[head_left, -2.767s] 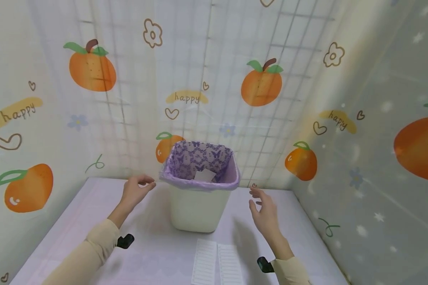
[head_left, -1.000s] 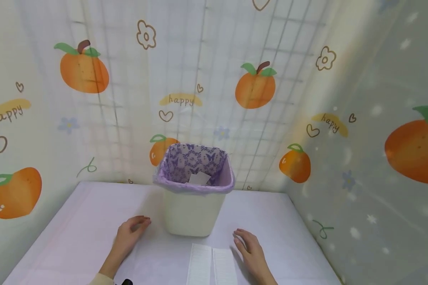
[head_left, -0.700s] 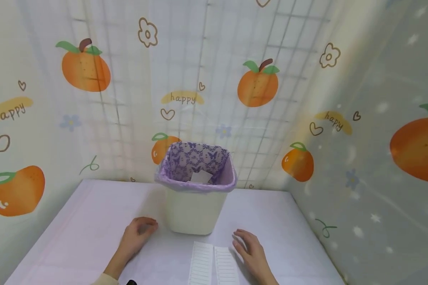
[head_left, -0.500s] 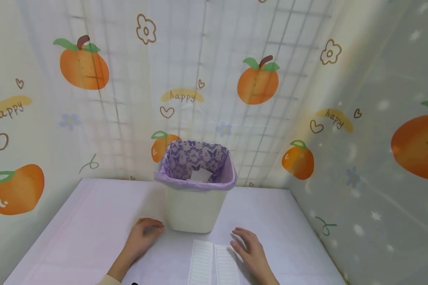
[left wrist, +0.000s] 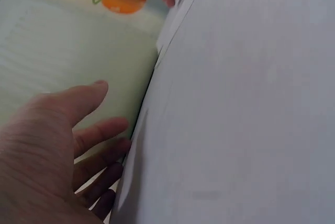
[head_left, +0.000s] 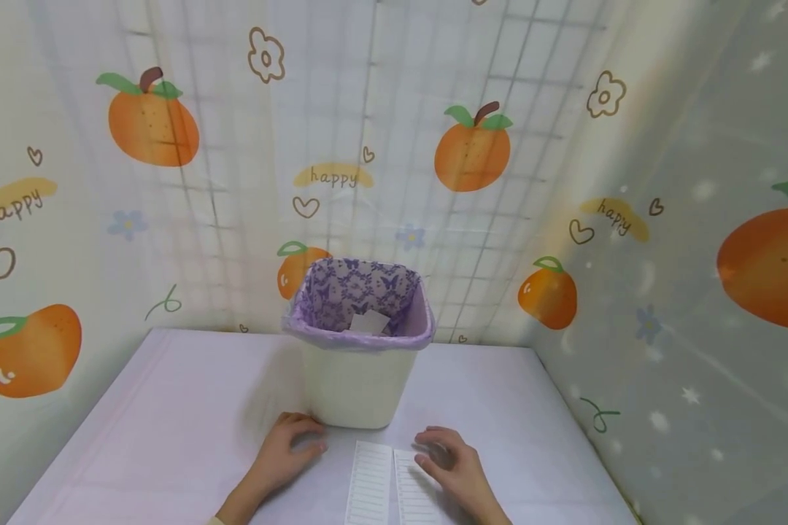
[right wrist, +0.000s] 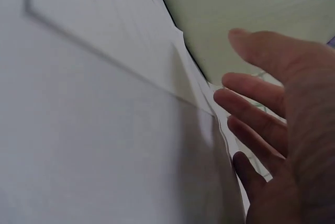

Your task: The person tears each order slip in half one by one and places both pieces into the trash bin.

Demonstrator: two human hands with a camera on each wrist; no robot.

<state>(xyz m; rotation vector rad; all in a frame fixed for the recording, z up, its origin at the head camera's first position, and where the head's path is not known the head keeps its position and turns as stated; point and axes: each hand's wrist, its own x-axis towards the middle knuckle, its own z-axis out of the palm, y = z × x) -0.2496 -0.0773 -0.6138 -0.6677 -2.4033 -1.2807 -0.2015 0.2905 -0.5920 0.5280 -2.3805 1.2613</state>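
Two narrow white lined paper strips, a left strip [head_left: 370, 481] and a right strip [head_left: 412, 485], lie side by side on the table in front of the bin. My left hand [head_left: 287, 453] is left of the left strip, near the bin's base, its fingers loosely bent around nothing. Over the right strip's upper right edge hovers my right hand [head_left: 457, 470], fingers spread and slightly bent, holding nothing. In the left wrist view the left hand [left wrist: 57, 145] has its fingers apart beside the bin's pale wall. The right wrist view shows the right hand [right wrist: 272, 114] with its fingers parted.
A cream bin [head_left: 361, 386] with a purple butterfly-patterned liner [head_left: 368, 288] stands at the table's middle. White paper pieces [head_left: 370, 322] lie inside it. The table [head_left: 486, 394] has a pale cover. Printed fabric [head_left: 394, 109] with oranges hangs behind and at both sides.
Both hands have come down from beside the bin's upper part to near the tabletop. Lately the left hand has slid right toward the strips, and the right hand has shifted slightly left.
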